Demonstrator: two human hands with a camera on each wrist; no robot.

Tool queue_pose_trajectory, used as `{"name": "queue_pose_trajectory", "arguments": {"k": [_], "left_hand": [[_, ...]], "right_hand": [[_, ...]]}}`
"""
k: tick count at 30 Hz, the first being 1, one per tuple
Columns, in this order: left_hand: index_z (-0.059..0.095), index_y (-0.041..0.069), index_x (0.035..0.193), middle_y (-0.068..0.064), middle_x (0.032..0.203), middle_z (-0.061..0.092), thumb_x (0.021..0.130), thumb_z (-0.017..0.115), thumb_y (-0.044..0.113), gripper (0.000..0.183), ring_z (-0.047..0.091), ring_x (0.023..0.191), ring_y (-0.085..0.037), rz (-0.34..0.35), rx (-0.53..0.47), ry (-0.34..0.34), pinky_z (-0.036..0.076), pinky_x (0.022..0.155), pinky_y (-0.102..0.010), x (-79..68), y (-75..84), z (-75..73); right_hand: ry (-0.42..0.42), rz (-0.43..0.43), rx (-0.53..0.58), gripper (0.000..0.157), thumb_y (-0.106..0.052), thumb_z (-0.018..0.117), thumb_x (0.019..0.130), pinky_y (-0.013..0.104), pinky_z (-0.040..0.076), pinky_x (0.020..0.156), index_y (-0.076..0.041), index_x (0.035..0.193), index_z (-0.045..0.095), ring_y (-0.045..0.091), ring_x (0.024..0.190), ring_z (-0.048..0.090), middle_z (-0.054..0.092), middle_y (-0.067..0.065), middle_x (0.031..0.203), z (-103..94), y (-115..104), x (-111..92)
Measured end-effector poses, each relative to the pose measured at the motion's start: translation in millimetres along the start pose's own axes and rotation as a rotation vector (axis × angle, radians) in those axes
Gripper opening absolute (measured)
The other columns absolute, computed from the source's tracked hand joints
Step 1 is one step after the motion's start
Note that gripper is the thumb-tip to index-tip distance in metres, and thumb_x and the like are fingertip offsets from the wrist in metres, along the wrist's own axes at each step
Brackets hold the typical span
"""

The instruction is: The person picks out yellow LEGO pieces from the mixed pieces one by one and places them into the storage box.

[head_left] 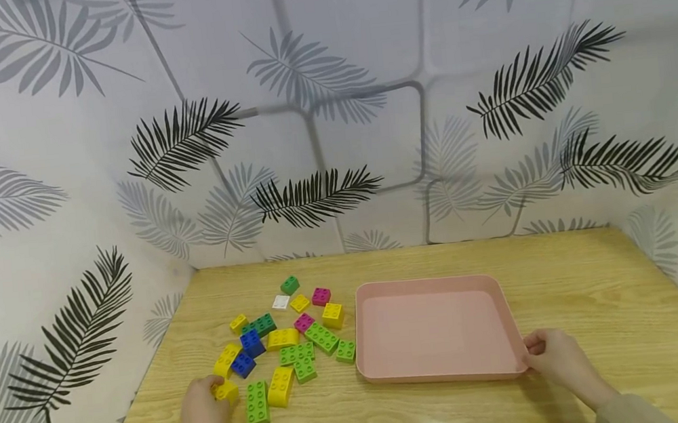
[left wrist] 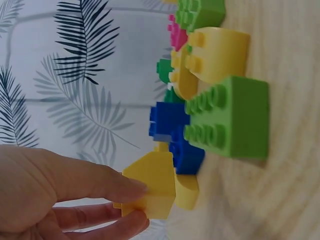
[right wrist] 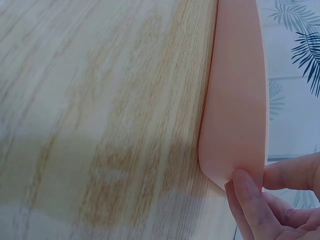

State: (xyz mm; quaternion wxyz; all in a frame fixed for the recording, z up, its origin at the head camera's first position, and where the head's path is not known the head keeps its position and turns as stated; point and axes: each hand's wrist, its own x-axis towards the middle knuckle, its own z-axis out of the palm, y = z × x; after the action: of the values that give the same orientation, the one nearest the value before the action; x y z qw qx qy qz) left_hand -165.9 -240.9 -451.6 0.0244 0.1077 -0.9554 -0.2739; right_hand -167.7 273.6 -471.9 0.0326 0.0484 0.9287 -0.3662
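Yellow slant-sided block (left wrist: 156, 181) is pinched by left fingers (left wrist: 107, 185); right fingers (right wrist: 253, 204) grip a smooth, round-cornered pink tray (head_left: 439, 328).

Found plain yellow on near-left block (left wrist: 157, 175), uniform pale pink on tray (head_left: 439, 328). Recorded bright lime on near long brick (head_left: 257, 404), deep blue on paired cubes (head_left: 252, 343) at left, dark green on farthest brick (head_left: 289, 285), magenta on small far brick (head_left: 321, 296). Logged white on flat piece (head_left: 281, 302). Noted light tan with brown streaked grain on tabletop (head_left: 598, 295), greyish beige on right sleeve (head_left: 631, 413). Observed black and grey frond print with grey lines on whitish backdrop (head_left: 359, 39).
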Motion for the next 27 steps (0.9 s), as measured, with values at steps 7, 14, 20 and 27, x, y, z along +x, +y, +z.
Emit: {"name": "queue_pose_trajectory", "arguments": {"k": [7,14,20,27], "left_hand": [[0.058,-0.014,0.106,-0.027,0.099,0.053,0.074,0.059,-0.01,0.032,0.053,0.094,-0.038,0.054,0.015,-0.012,0.046,0.081,-0.05,10.2,23.6,-2.1],[0.058,-0.012,0.109,-0.029,0.109,0.051,0.077,0.06,-0.009,0.032,0.052,0.1,-0.04,0.121,-0.025,0.018,0.047,0.083,-0.048,18.1,59.6,7.1],[0.058,-0.009,0.112,-0.026,0.113,0.051,0.079,0.058,-0.009,0.033,0.051,0.105,-0.04,0.215,-0.088,0.026,0.047,0.085,-0.047,28.3,96.0,18.3],[0.061,-0.007,0.109,-0.022,0.108,0.055,0.076,0.062,-0.01,0.033,0.055,0.098,-0.034,0.326,-0.123,0.031,0.05,0.081,-0.042,41.7,134.3,35.9]], "right_hand": [[0.006,0.005,-0.001,0.019,0.002,0.064,0.072,0.029,0.05,0.058,0.013,0.087,0.06,0.023,0.071,0.06,0.063,0.011,0.074,-0.2,-0.6,-1.2],[0.007,0.004,0.001,0.019,0.002,0.063,0.072,0.029,0.05,0.057,0.014,0.087,0.06,0.023,0.072,0.06,0.063,0.011,0.074,-0.5,0.4,-1.4],[0.014,-0.001,-0.004,0.019,0.002,0.063,0.071,0.029,0.05,0.058,0.013,0.087,0.06,0.023,0.072,0.06,0.063,0.011,0.074,-0.7,0.3,-1.7],[0.004,-0.001,-0.01,0.019,0.001,0.064,0.072,0.03,0.05,0.058,0.012,0.087,0.06,0.023,0.072,0.06,0.063,0.011,0.075,1.1,3.1,1.0]]}}
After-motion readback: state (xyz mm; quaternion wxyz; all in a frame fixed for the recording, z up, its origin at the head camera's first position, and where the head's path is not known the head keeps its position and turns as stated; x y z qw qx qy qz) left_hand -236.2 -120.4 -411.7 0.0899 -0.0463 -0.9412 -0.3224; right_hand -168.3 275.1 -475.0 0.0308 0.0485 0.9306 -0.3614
